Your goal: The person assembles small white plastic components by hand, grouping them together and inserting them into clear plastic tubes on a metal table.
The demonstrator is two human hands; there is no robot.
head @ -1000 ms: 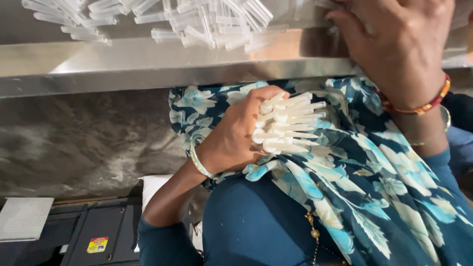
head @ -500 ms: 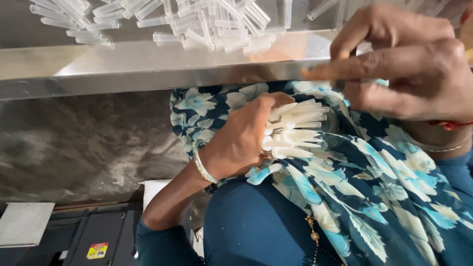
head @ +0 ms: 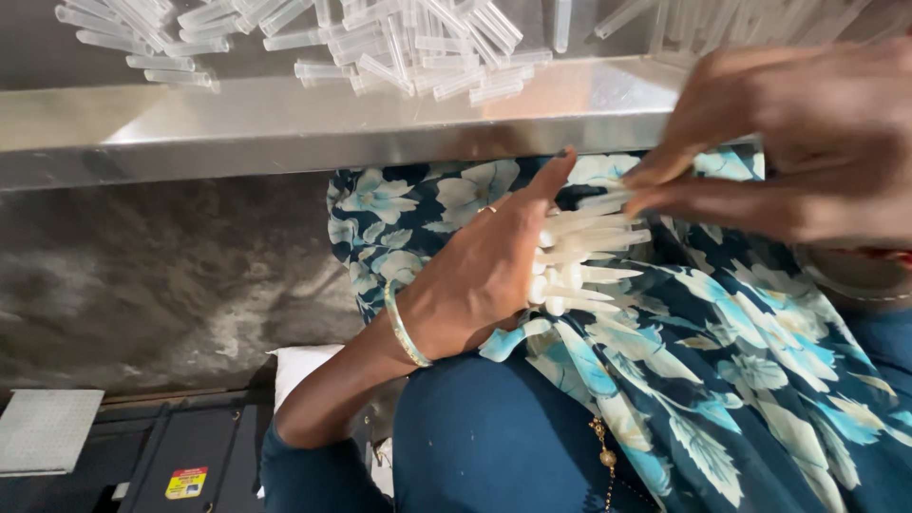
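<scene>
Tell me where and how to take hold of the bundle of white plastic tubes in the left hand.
Grip the bundle of white tubes by the tapered tips that stick out to the right of the left hand, coming from the right. The palm covers their butt ends, so only the tips are free, and that is where the right hand pinches one.

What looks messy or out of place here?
The clear tubes lie scattered every which way on the steel table. The white tips in the left hand stay bunched; the right hand pinches one.
</scene>
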